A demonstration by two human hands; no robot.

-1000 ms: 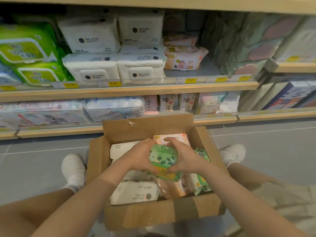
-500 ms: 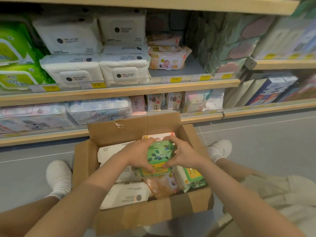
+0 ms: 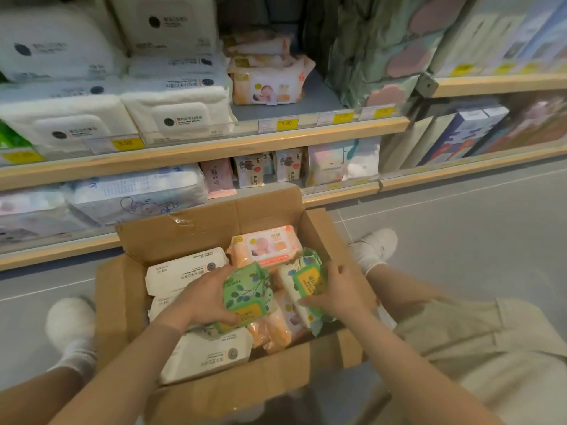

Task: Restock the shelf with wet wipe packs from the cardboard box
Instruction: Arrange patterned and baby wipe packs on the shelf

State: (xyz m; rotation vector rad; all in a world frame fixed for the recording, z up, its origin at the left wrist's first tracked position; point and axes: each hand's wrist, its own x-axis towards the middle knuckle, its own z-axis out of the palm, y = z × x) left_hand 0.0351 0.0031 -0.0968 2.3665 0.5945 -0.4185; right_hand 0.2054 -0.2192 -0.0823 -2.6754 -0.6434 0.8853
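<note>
An open cardboard box (image 3: pixel 122 305) stands on the floor between my legs, below the shelf (image 3: pixel 196 151). My left hand (image 3: pixel 201 297) grips a green leaf-print wet wipe pack (image 3: pixel 247 294) just above the box's middle. My right hand (image 3: pixel 340 292) holds a second green and white pack (image 3: pixel 303 279) that stands on edge at the box's right side. An orange baby-picture pack (image 3: pixel 265 245) lies at the back of the box. White packs (image 3: pixel 187 268) fill its left half. More orange packs (image 3: pixel 270 331) lie under my hands.
The shelf above holds white packs (image 3: pixel 178 116), an orange pack stack (image 3: pixel 270 82) with bare shelf floor beside it, and tall green bags (image 3: pixel 374 53). Small packs (image 3: pixel 250 171) line the lower shelf. My white-socked feet (image 3: pixel 69 323) flank the box on grey floor tiles.
Both hands held one green pack together; now my right hand has let go and taken a second green pack at the box's right. The view has shifted left and closer.
</note>
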